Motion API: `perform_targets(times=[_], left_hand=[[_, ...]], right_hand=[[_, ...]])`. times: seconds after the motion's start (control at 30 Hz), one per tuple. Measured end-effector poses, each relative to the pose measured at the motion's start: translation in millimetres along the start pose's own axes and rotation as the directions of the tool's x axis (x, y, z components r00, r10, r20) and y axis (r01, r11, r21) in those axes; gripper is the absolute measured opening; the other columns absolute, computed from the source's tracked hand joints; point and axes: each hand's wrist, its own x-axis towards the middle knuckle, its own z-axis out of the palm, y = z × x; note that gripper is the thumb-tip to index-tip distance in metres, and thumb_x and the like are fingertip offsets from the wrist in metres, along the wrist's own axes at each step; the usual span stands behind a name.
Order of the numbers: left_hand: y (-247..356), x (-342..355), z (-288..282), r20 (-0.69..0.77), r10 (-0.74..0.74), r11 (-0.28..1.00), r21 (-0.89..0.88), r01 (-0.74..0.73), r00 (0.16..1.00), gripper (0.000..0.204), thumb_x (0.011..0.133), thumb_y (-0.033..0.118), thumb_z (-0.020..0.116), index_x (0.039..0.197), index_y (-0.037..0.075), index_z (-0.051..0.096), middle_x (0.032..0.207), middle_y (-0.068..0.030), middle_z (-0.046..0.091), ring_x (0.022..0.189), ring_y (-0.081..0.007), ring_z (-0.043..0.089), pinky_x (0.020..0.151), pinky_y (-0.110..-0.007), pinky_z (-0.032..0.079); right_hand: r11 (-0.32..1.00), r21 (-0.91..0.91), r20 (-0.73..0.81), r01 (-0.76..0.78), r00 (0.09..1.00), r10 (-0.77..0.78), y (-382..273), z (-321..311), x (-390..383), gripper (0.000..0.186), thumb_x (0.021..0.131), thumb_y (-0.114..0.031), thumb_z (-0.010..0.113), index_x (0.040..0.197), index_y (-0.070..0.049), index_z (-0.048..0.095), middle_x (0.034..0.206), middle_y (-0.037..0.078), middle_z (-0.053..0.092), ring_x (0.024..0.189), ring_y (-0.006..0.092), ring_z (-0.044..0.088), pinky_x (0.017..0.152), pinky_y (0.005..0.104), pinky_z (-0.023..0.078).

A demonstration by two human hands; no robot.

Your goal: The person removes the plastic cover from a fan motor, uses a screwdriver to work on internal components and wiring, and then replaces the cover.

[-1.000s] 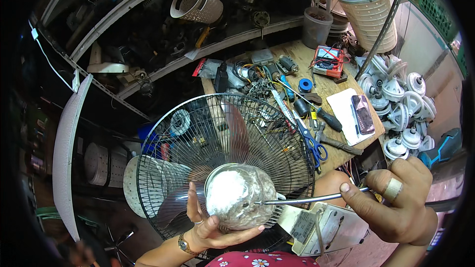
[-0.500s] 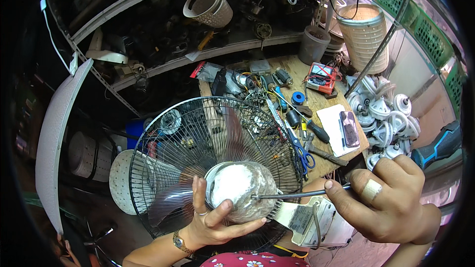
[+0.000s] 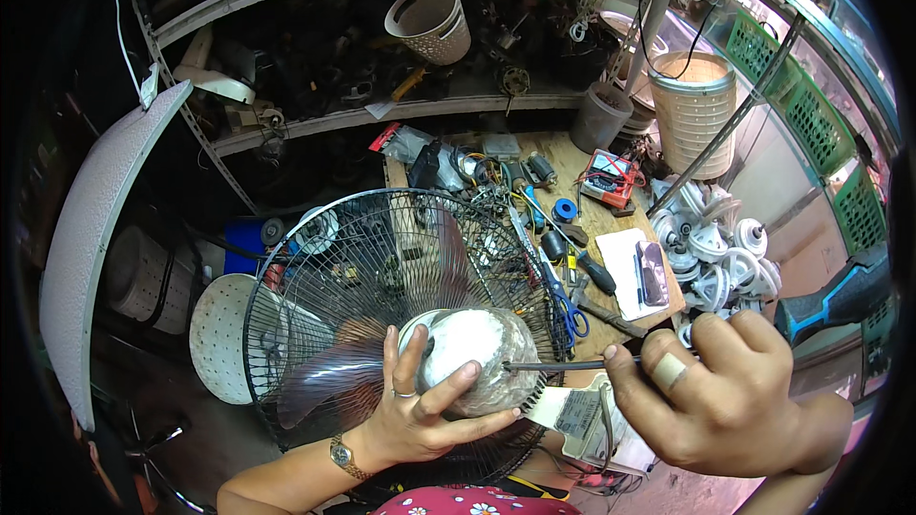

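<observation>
The off-white rounded motor housing (image 3: 491, 348) of a fan sits behind the fan's black wire cage (image 3: 324, 272), with dark translucent blades (image 3: 334, 377) inside. My left hand (image 3: 420, 410) steadies the housing, its spread fingers around the near side. In my right hand (image 3: 716, 391) is a long screwdriver (image 3: 563, 365); its black-and-blue handle shows beyond my fist. The tip meets a small hole in the housing's side. Below it, a white fan neck and control box (image 3: 587, 420) carries a grey cord.
A wooden bench (image 3: 572, 157) holds blue scissors (image 3: 571, 315), a hammer (image 3: 611, 317), a phone (image 3: 652, 275), a red multimeter (image 3: 611, 179) and loose wires. White plastic gear housings (image 3: 711, 238) are heaped at right. A pale curved panel (image 3: 105, 257) stands at left.
The head view has shifted slightly, so the bench and shelves appear moved. My left hand stays on the housing, and the screwdriver tip remains at the hole; my right fist has turned slightly.
</observation>
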Motion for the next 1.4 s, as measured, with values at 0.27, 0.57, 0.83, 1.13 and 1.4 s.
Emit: perform_targets(times=[0.27, 0.57, 0.83, 1.13, 1.4], left_hand=[[-1, -3, 0, 0.005, 0.003, 1.000, -0.002, -0.003, 1.000, 0.034, 0.079, 0.039, 0.067, 0.110, 0.052, 0.064, 0.145, 0.0013, 0.032, 0.139, -0.0454, 0.019, 0.107, -0.071, 0.017], [-7, -4, -2, 0.033, -0.035, 0.999, -0.036, 0.036, 0.999, 0.036, 0.079, 0.035, 0.067, 0.111, 0.050, 0.065, 0.146, 0.0014, 0.033, 0.140, -0.0436, 0.019, 0.108, -0.070, 0.015], [-5, -1, -2, 0.026, 0.001, 0.999, -0.049, 0.001, 1.000, 0.036, 0.079, 0.032, 0.066, 0.110, 0.050, 0.065, 0.148, 0.0021, 0.032, 0.140, -0.0439, 0.017, 0.108, -0.070, 0.013], [-11, -7, -6, 0.011, -0.043, 0.999, -0.017, 0.043, 0.999, 0.035, 0.078, 0.032, 0.067, 0.107, 0.050, 0.067, 0.148, 0.0020, 0.034, 0.141, -0.0430, 0.017, 0.107, -0.070, 0.012], [-6, -3, -5, 0.021, -0.014, 0.999, -0.052, 0.015, 1.000, 0.036, 0.077, 0.030, 0.067, 0.108, 0.048, 0.066, 0.148, 0.0026, 0.035, 0.141, -0.0440, 0.018, 0.106, -0.072, 0.011]], right_hand=[[0.992, -0.116, 0.120, 0.050, 0.992, -0.036, -24, -13, 3, 0.017, 0.065, -0.012, 0.068, 0.081, -0.005, 0.069, 0.065, 0.002, 0.052, 0.051, 0.0121, 0.045, 0.042, 0.0269, 0.027], [0.998, -0.070, 0.301, 0.002, 0.953, 0.019, -30, -16, 20, 0.022, 0.069, -0.016, 0.062, 0.084, -0.002, 0.066, 0.066, 0.003, 0.054, 0.054, 0.0141, 0.052, 0.043, 0.0266, 0.033], [0.976, -0.196, 0.051, 0.092, 0.995, -0.084, -31, 7, 9, 0.013, 0.071, -0.019, 0.060, 0.065, -0.010, 0.053, 0.062, 0.000, 0.047, 0.052, 0.0100, 0.043, 0.044, 0.0247, 0.025], [0.987, -0.123, 0.165, 0.106, 0.983, -0.085, -34, 19, 20, 0.009, 0.069, -0.013, 0.062, 0.073, -0.005, 0.062, 0.063, 0.001, 0.055, 0.055, 0.0116, 0.052, 0.045, 0.0235, 0.035], [0.968, -0.150, 0.132, 0.200, 0.975, -0.181, -40, 9, 20, 0.012, 0.068, -0.015, 0.062, 0.071, -0.004, 0.061, 0.063, 0.000, 0.053, 0.057, 0.0115, 0.051, 0.045, 0.0231, 0.034]])
